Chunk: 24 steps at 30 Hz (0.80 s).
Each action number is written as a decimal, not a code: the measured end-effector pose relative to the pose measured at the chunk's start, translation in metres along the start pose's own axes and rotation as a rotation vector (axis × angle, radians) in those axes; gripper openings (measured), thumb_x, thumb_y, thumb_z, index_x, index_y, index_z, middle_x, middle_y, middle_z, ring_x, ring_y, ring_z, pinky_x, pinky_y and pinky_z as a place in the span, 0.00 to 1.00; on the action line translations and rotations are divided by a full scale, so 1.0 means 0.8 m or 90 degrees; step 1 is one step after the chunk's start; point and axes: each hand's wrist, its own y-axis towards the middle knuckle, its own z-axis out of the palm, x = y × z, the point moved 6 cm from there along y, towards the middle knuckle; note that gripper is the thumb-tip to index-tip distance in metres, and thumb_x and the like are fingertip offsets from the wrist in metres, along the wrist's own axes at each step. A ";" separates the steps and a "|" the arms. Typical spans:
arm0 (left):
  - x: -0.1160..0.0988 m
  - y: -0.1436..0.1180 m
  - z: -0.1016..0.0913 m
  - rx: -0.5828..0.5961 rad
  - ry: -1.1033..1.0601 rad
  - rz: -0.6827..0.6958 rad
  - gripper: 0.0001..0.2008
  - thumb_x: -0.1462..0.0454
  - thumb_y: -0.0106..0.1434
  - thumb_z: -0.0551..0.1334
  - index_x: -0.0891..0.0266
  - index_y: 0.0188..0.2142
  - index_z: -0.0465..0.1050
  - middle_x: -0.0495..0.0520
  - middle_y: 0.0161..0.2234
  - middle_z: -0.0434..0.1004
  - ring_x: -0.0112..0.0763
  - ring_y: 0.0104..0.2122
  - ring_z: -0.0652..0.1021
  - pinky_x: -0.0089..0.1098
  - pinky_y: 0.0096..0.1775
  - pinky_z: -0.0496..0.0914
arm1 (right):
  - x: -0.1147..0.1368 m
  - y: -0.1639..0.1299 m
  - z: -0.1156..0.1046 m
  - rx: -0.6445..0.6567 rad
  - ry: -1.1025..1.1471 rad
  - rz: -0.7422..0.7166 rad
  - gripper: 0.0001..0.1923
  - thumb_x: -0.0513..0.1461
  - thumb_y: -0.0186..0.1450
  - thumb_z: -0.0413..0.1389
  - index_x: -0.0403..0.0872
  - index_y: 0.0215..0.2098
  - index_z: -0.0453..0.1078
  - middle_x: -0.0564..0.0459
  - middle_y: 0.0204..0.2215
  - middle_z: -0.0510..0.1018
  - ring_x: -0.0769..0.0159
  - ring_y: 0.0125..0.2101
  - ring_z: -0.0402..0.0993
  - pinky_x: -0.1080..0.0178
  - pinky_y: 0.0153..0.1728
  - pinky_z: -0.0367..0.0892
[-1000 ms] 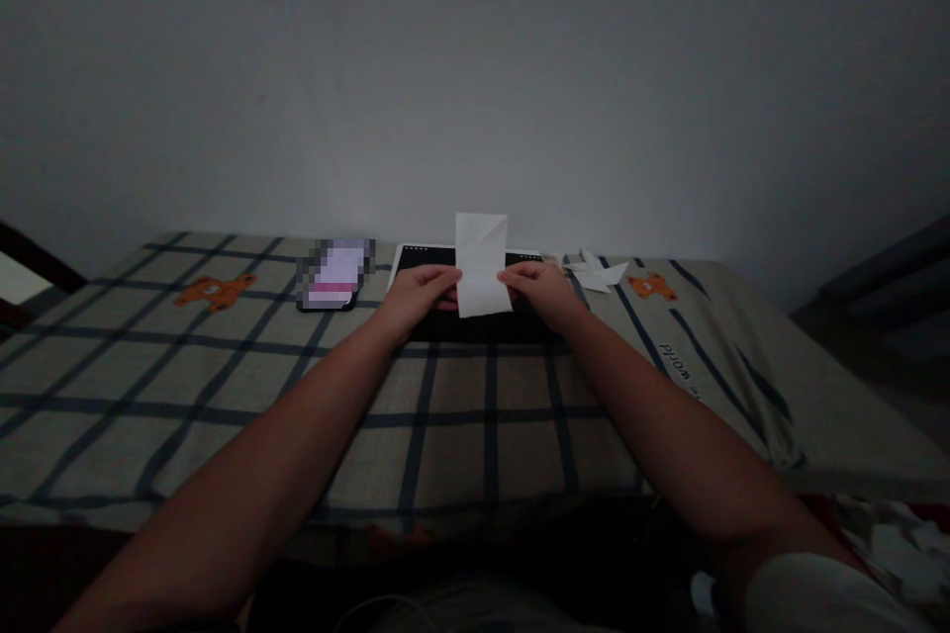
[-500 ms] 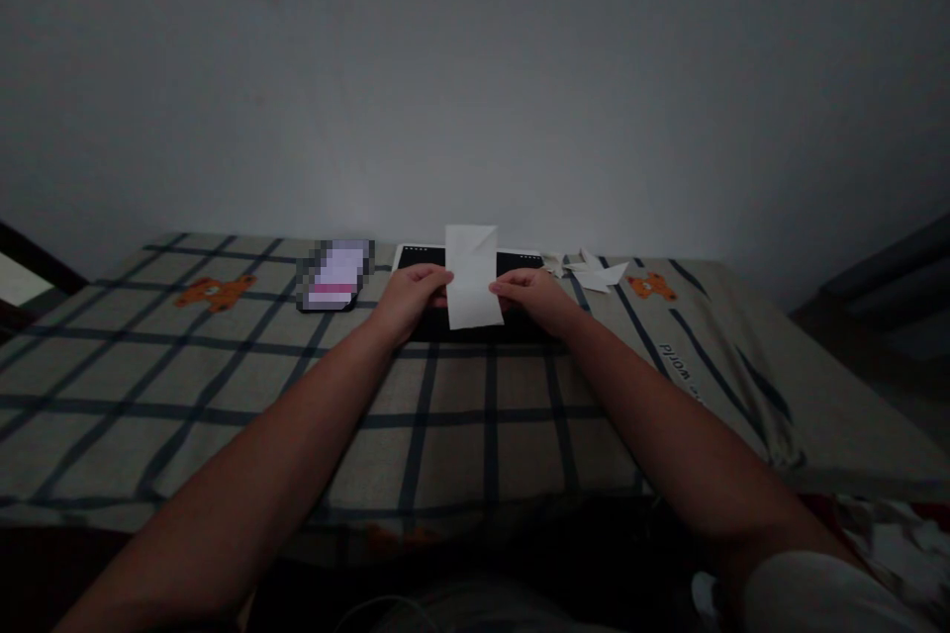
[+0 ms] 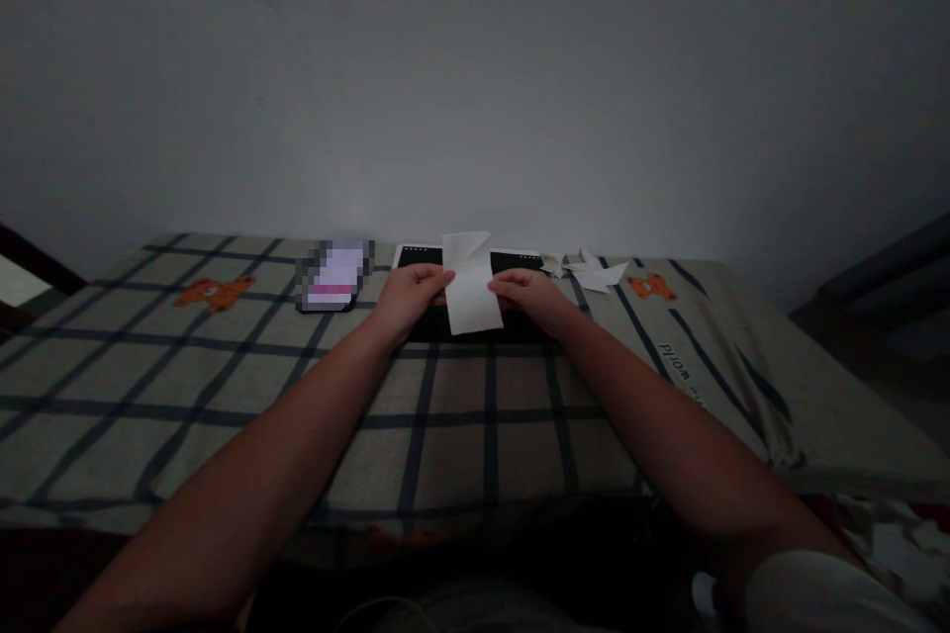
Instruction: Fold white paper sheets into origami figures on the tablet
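A white sheet of paper (image 3: 473,292), oblong and with a folded flap at its top, is held up between my two hands. My left hand (image 3: 411,297) pinches its left edge between thumb and fingers. At the opposite edge, my right hand (image 3: 532,297) has the same kind of pinch. Beneath the paper and hands lies a flat black board (image 3: 512,326) with a pale rim along its back; the paper hides its middle. Right of it are folded white paper pieces (image 3: 598,273), pointed in shape.
A phone (image 3: 335,277) with a lit, blurred screen lies to the left. The table has a checked cloth (image 3: 460,435) with orange bear prints. A pale wall (image 3: 475,99) stands right behind the table. White scraps (image 3: 898,549) lie low at the right.
The paper has tilted: its top edge is lower and slightly left, and the folded flap shows more. Both hands keep their pinch in nearly the same place.
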 end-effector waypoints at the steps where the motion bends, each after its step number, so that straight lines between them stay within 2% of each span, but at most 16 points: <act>1: 0.001 0.000 0.000 0.004 0.001 -0.007 0.11 0.59 0.48 0.69 0.66 0.27 0.74 0.51 0.26 0.76 0.25 0.26 0.74 0.28 0.33 0.72 | 0.002 0.000 -0.001 -0.007 0.001 -0.005 0.11 0.43 0.53 0.61 0.45 0.32 0.72 0.54 0.26 0.76 0.71 0.26 0.70 0.64 0.31 0.67; 6: 0.009 0.000 0.005 0.045 -0.035 -0.050 0.13 0.58 0.48 0.68 0.65 0.28 0.74 0.52 0.28 0.76 0.28 0.29 0.75 0.29 0.34 0.72 | 0.008 -0.002 -0.003 -0.013 -0.069 -0.023 0.10 0.42 0.53 0.61 0.44 0.29 0.71 0.55 0.24 0.75 0.72 0.25 0.69 0.65 0.30 0.66; 10: 0.004 0.000 0.005 0.042 -0.044 -0.024 0.16 0.55 0.49 0.68 0.65 0.31 0.75 0.54 0.31 0.77 0.29 0.30 0.75 0.29 0.34 0.71 | 0.004 -0.002 0.000 0.020 -0.086 -0.016 0.10 0.43 0.53 0.61 0.44 0.29 0.71 0.54 0.24 0.75 0.71 0.24 0.69 0.64 0.30 0.66; 14: -0.002 -0.001 0.003 0.017 0.011 0.001 0.15 0.55 0.48 0.69 0.66 0.28 0.75 0.53 0.27 0.77 0.27 0.26 0.74 0.28 0.32 0.70 | -0.003 0.000 0.004 0.039 -0.048 0.011 0.09 0.42 0.53 0.61 0.45 0.30 0.71 0.54 0.24 0.75 0.70 0.25 0.70 0.62 0.31 0.67; 17: -0.001 -0.003 0.006 0.036 0.023 -0.005 0.14 0.56 0.48 0.69 0.66 0.27 0.76 0.52 0.26 0.76 0.26 0.25 0.73 0.28 0.32 0.70 | -0.002 0.001 0.002 0.019 -0.025 -0.004 0.12 0.43 0.52 0.62 0.44 0.32 0.71 0.53 0.26 0.75 0.70 0.26 0.71 0.62 0.32 0.67; 21: 0.005 -0.004 0.008 0.047 0.007 -0.038 0.15 0.56 0.46 0.70 0.66 0.26 0.75 0.54 0.27 0.77 0.28 0.28 0.75 0.30 0.33 0.71 | 0.006 0.000 -0.002 -0.018 -0.077 -0.044 0.12 0.45 0.53 0.61 0.44 0.30 0.72 0.53 0.26 0.76 0.70 0.26 0.70 0.63 0.32 0.67; 24: 0.005 -0.003 0.007 0.050 -0.030 -0.040 0.17 0.54 0.48 0.68 0.65 0.31 0.75 0.56 0.31 0.78 0.30 0.31 0.76 0.31 0.35 0.72 | 0.007 -0.002 -0.003 -0.013 -0.101 -0.041 0.11 0.44 0.53 0.61 0.44 0.29 0.73 0.52 0.26 0.76 0.70 0.27 0.70 0.63 0.33 0.66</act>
